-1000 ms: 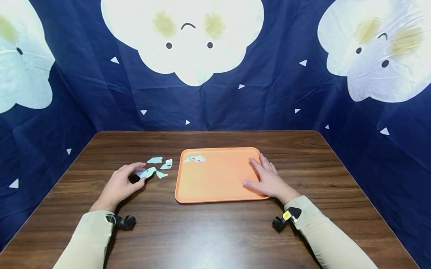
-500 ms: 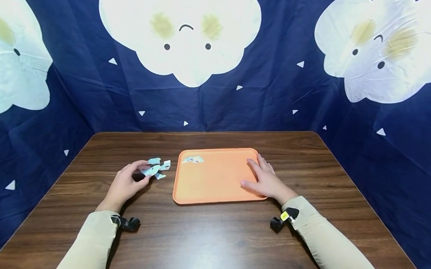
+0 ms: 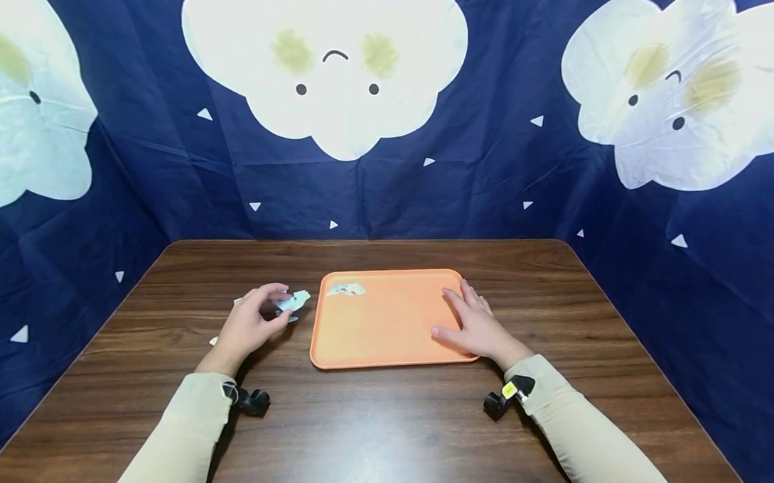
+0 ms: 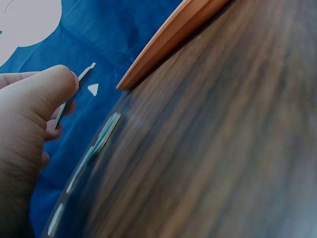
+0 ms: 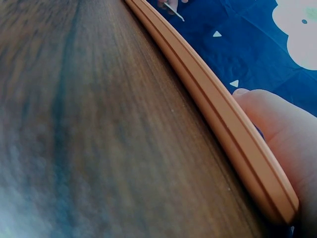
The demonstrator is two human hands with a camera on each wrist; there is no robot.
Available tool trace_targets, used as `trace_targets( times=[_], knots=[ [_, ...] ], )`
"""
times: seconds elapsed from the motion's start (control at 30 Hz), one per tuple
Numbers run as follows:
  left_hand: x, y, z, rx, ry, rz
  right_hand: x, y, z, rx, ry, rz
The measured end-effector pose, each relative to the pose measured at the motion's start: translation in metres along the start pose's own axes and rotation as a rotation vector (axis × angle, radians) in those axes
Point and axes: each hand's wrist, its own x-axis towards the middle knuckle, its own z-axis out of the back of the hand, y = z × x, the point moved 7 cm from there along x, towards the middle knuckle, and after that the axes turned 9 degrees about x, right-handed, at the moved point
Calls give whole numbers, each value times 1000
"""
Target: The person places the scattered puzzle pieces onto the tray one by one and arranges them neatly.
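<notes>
My left hand (image 3: 249, 328) pinches a light-blue, irregularly shaped flat puzzle piece (image 3: 294, 301) between thumb and fingers, just left of the orange tray (image 3: 390, 330). The left wrist view shows the held piece (image 4: 85, 74) edge-on, raised off the table. Loose pieces (image 4: 105, 133) lie on the wood below it, mostly covered by the hand in the head view. One printed piece (image 3: 347, 290) rests in the tray's far left corner. With fingers spread, my right hand (image 3: 476, 325) rests on the tray's right side; its thumb (image 5: 270, 116) lies over the rim.
The brown wooden table (image 3: 381, 426) extends around the tray on all sides. Behind and beside it hangs a dark blue cloth (image 3: 360, 193) with white clouds. Small pale bits (image 3: 214, 340) show at the left hand's outer side.
My left hand has lifted the puzzle piece and carried it right toward the tray, passing over the loose pieces. The right hand has stayed on the tray's right side.
</notes>
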Motion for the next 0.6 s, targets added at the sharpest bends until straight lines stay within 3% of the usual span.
trace_targets(
  times=[0.6],
  knots=[
    [40, -32, -38, -37, 149, 7, 1, -4, 1, -5, 9, -8]
  ],
)
